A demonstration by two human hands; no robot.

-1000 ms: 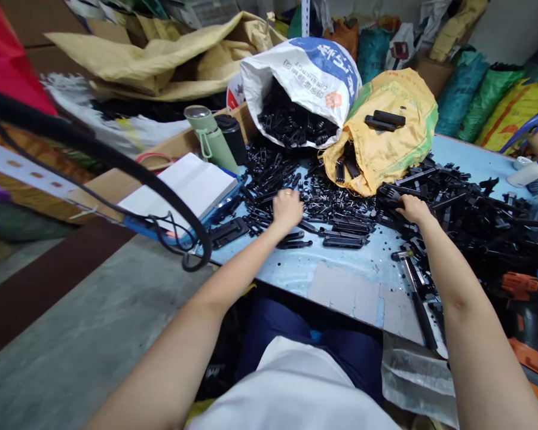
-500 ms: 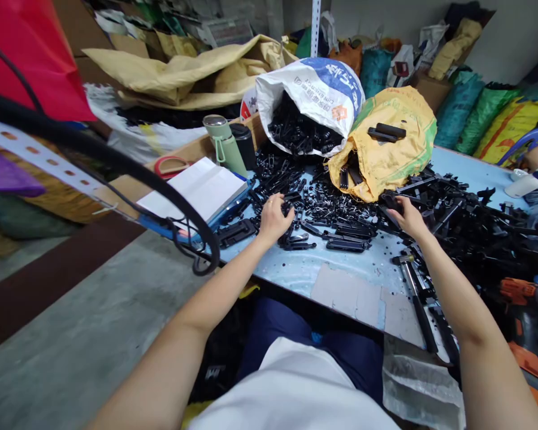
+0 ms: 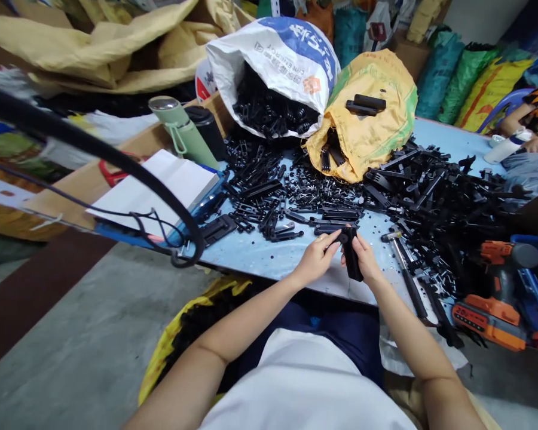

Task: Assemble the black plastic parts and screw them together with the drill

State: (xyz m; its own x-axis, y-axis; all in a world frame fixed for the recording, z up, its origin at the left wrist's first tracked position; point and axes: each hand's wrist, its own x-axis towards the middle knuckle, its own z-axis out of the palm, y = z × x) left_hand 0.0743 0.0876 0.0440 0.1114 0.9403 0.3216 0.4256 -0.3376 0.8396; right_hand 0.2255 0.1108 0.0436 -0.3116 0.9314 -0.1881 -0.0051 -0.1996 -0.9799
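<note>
My right hand (image 3: 366,260) grips a long black plastic part (image 3: 352,263), tilted near upright above the front of the blue table (image 3: 260,257). Close on its left, my left hand (image 3: 316,258) pinches a small dark piece (image 3: 342,236) against the part's upper end; fingers hide most of that piece. Just behind the hands lie several flat black parts (image 3: 336,228) in a row. A heap of small black clips (image 3: 262,209) spreads to the left, and a larger pile of long black pieces (image 3: 425,179) covers the right side.
A white sack (image 3: 291,71) and a yellow sack (image 3: 381,134) lie at the back. A hammer (image 3: 406,269) and an orange drill (image 3: 493,316) are on the right. An open notebook (image 3: 155,185) and a green bottle (image 3: 188,131) stand left; a black cable (image 3: 130,161) arches there.
Both hands have come together near the table's front edge. My right hand has brought the long black part from the pile, and my left has left the clips with a small piece. The view has shifted.
</note>
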